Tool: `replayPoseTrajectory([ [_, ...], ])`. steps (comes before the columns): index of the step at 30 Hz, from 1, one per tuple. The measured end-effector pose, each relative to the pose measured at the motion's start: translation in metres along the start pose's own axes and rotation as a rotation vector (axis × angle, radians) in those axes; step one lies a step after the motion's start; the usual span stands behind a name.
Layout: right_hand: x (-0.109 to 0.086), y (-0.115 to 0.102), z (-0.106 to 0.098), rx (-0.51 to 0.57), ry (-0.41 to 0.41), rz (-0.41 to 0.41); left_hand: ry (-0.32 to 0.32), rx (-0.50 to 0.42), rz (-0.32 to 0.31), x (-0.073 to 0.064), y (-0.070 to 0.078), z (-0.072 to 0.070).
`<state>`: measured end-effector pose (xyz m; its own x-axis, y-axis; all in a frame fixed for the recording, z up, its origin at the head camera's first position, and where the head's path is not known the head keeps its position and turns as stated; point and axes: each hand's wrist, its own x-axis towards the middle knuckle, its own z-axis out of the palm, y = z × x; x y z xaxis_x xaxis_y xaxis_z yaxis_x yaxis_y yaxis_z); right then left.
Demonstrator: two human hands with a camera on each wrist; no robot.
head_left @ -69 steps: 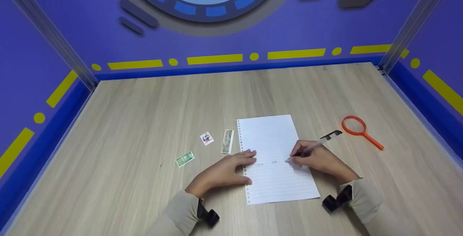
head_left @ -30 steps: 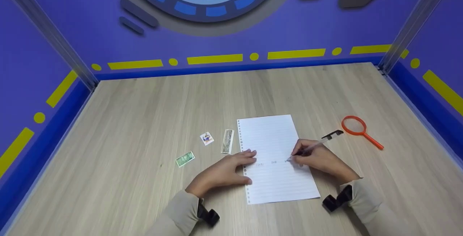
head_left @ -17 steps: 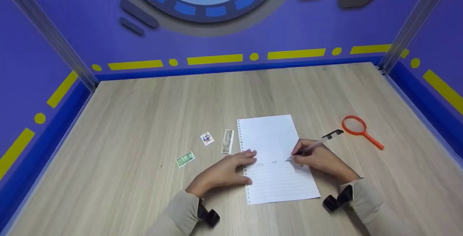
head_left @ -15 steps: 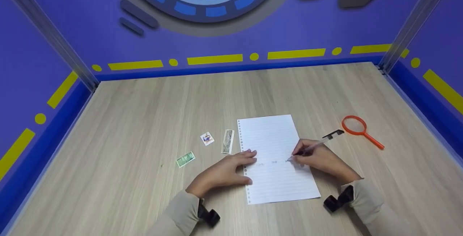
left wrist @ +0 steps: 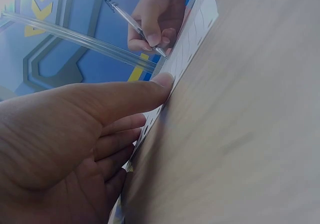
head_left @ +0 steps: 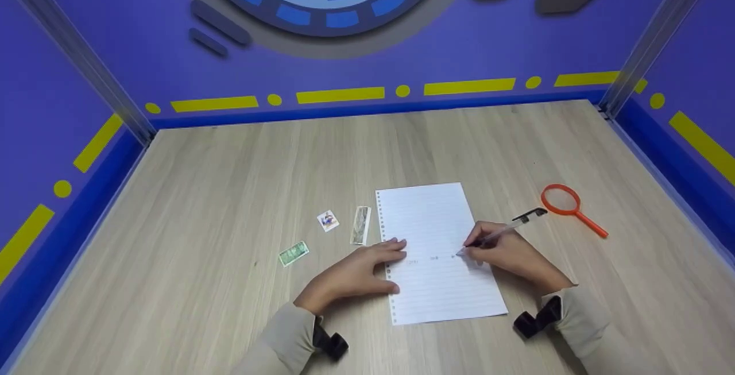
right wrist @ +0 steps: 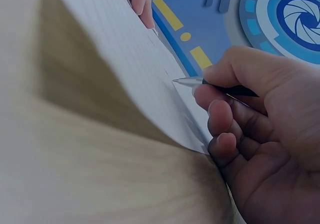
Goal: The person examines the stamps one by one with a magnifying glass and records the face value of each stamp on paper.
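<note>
My right hand (head_left: 502, 248) pinches a clear pen (head_left: 511, 227) with a black clip, its tip down at the lined sheet of paper (head_left: 433, 214). Small handwritten marks run in a row across the middle of the sheet, left of the tip. Over the punched left edge of the paper rests my left hand (head_left: 356, 271), fingers spread and relaxed. In the right wrist view the metal pen tip (right wrist: 187, 81) meets the page, with thumb and fingers curled round the black grip. The left wrist view shows the left thumb (left wrist: 162, 82) on the paper's edge.
Three stamps lie left of the sheet: a green one (head_left: 294, 253), a small white one with a colourful picture (head_left: 328, 220) and a long grey one (head_left: 360, 225). An orange magnifying glass (head_left: 591, 224) lies to the right. Purple walls border the wooden table (head_left: 258, 180).
The pen tip has shifted very slightly right, and a small mark now shows beside it. My left hand, the stamps and the magnifying glass stay in place.
</note>
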<state>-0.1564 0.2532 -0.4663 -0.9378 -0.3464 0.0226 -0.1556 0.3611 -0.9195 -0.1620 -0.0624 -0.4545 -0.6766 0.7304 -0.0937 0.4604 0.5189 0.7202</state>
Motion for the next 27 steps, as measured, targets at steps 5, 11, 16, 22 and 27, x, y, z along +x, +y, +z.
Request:
replayPoseTrajectory([
  [5, 0.0001, 0.001, 0.0, -0.009, -0.011, -0.024, 0.0, 0.006, 0.0, 0.0, -0.0001, 0.0],
  [11, 0.0003, 0.0004, -0.0003, -0.015, -0.007, -0.018, 0.001, 0.008, 0.004, 0.0006, -0.0001, 0.0],
  [16, 0.0007, -0.0005, -0.0001, -0.036, 0.011, -0.001, -0.002, 0.011, 0.003, 0.0006, 0.0, -0.0004],
  [22, 0.0008, -0.0011, 0.0001, -0.048, 0.006, 0.005, -0.005, 0.025, 0.001, 0.0003, 0.0008, -0.0009],
  [27, 0.0001, -0.0007, 0.0007, -0.025, 0.012, 0.004, -0.003, 0.009, -0.009, -0.0003, 0.0013, -0.0005],
])
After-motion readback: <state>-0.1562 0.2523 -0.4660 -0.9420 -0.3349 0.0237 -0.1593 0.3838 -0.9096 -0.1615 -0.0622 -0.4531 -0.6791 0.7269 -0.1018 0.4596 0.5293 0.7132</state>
